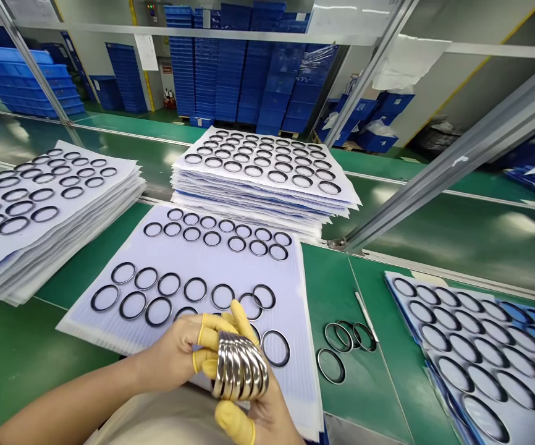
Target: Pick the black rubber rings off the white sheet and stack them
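Observation:
My left hand (172,352) and my right hand (258,417) both grip a stack of shiny metal rings (240,366), held on edge just above a white ribbed plastic sheet (253,272). Yellow finger cots cover several fingertips on both hands. Dark-rimmed rings lie in rows on that sheet, and my hands hide its lower middle. The nearest of these rings (275,348) sits just right of my hands. Beyond them, a few loose dark rings (339,339) rest on the green belt.
Tall stacks of ring-laden sheets (258,207) stand ahead and to the left (49,262), with another sheet (471,352) at right. A thin metal rod (366,316) lies on the green belt. Aluminium frame bars (453,167) cross the view, with blue crates (249,80) behind.

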Demonstrator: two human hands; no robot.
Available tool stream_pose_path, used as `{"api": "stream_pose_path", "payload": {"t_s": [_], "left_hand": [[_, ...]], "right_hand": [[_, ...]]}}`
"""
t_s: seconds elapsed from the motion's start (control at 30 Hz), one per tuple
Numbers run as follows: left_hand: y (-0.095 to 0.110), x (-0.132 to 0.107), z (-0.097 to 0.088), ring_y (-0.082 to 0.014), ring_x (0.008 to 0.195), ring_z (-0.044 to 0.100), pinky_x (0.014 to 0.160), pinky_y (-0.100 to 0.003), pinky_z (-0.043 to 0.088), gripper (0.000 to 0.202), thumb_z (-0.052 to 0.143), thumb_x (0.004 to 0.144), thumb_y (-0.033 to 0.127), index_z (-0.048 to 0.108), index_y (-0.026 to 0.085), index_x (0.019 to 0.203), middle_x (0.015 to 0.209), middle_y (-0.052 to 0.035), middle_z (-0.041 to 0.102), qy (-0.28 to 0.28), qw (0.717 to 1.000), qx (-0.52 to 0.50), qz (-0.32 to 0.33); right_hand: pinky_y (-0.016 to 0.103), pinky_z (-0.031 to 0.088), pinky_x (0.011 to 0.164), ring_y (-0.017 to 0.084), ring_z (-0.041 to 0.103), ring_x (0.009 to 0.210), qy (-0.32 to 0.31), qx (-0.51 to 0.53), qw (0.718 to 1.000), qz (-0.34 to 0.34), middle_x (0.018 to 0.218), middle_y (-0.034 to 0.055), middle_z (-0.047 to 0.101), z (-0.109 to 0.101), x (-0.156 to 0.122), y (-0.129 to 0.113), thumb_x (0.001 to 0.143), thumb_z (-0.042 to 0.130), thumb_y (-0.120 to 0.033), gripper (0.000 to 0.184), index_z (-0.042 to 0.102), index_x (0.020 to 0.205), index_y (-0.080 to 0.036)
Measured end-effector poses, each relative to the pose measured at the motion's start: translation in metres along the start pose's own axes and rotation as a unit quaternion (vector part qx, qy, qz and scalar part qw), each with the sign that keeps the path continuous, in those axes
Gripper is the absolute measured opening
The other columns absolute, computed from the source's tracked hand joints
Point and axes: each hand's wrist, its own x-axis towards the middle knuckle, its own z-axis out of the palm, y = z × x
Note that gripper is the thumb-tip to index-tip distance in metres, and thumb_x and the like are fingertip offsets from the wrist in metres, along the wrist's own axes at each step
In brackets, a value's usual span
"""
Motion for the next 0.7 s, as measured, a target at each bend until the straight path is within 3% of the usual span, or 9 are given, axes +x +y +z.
{"api": "stream_pose_path", "payload": {"t_s": [0.1,0.27,0.4,0.57,0.63,0.7], "left_hand": [[0.002,-0.002,-0.006,-0.0165,0.087,0.064,0.079,-0.029,0.052,0.019,0.052,0.092,0.025,0.071,0.02,0.091,0.095,-0.0074,0.068,0.01,0.993,0.071,0.091],[0.004,-0.003,-0.007,-0.018,0.088,0.065,0.079,-0.03,0.053,0.024,0.048,0.094,0.027,0.07,0.018,0.096,0.096,-0.0107,0.069,0.011,0.979,0.142,0.144],[0.001,-0.004,-0.006,-0.0178,0.094,0.065,0.083,-0.029,0.053,0.022,0.049,0.094,0.02,0.07,0.02,0.101,0.102,-0.0093,0.069,0.029,0.985,0.135,0.108],[-0.015,-0.006,-0.002,-0.0173,0.1,0.064,0.098,-0.032,0.046,0.023,0.05,0.093,0.021,0.072,0.023,0.1,0.103,-0.0047,0.071,0.061,0.984,0.162,0.033],[-0.023,-0.005,-0.001,-0.0161,0.098,0.064,0.104,-0.034,0.041,0.024,0.05,0.092,0.016,0.072,0.023,0.098,0.101,-0.0033,0.072,0.069,0.981,0.182,0.019],[-0.03,-0.004,-0.001,-0.0156,0.098,0.065,0.107,-0.035,0.039,0.027,0.049,0.09,0.011,0.072,0.022,0.096,0.101,-0.003,0.072,0.074,0.977,0.199,0.013]], "right_hand": [[0.048,0.035,0.107,0.03,0.037,0.135,-0.008,-0.006,0.999,-0.03,0.139,0.0078,0.051,-0.002,0.004,0.002,0.084,0.061,-0.045,0.024,0.069,0.098,-0.027],[0.05,0.037,0.104,0.032,0.051,0.122,-0.025,0.005,0.999,-0.023,0.107,0.01,0.071,-0.005,0.015,-0.003,0.076,0.064,-0.056,0.031,0.073,0.08,-0.026],[0.053,0.039,0.1,0.034,0.057,0.114,0.005,0.034,0.999,-0.003,0.088,0.0104,0.075,-0.005,0.017,-0.004,0.077,0.062,-0.058,0.034,0.074,0.078,-0.027],[0.053,0.044,0.095,0.033,0.066,0.094,0.055,0.029,0.993,0.098,0.081,0.0086,0.075,0.0,0.018,-0.001,0.072,0.07,-0.055,0.027,0.075,0.077,-0.029],[0.052,0.044,0.095,0.033,0.066,0.093,0.062,0.022,0.99,0.122,0.083,0.0088,0.075,0.001,0.018,0.003,0.073,0.071,-0.053,0.025,0.075,0.076,-0.028],[0.05,0.043,0.097,0.033,0.063,0.104,0.075,0.022,0.989,0.123,0.097,0.0099,0.075,-0.001,0.019,0.008,0.074,0.07,-0.051,0.024,0.076,0.075,-0.027]]}}
